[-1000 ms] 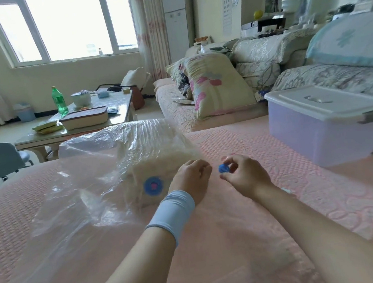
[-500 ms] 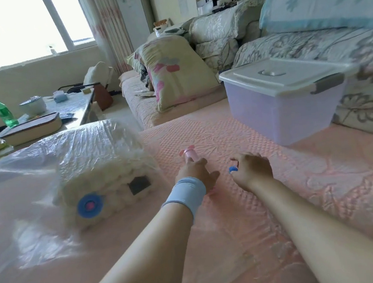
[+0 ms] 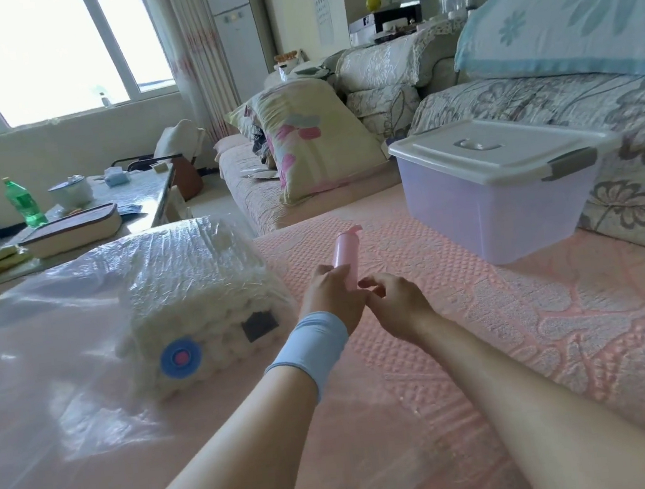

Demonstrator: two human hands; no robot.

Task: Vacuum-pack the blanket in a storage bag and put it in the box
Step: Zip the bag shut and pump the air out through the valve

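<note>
Blanket (image 3: pixel 202 330) sits folded inside the clear storage bag (image 3: pixel 66 374), off to the left of both hands.
It lies on the pink bed cover (image 3: pixel 525 342), its blue valve (image 3: pixel 181 357) facing the camera, near the left hand (image 3: pixel 331 299) but not touching it. That hand's fingers curl round a pink pump (image 3: pixel 345 257), holding it tilted upward. The right hand (image 3: pixel 396 304) meets it, fingertips bent in at the pump's lower end; whether they pinch it, I cannot tell. The lidded box (image 3: pixel 501 207) stands to the right, well apart from the blanket.
</note>
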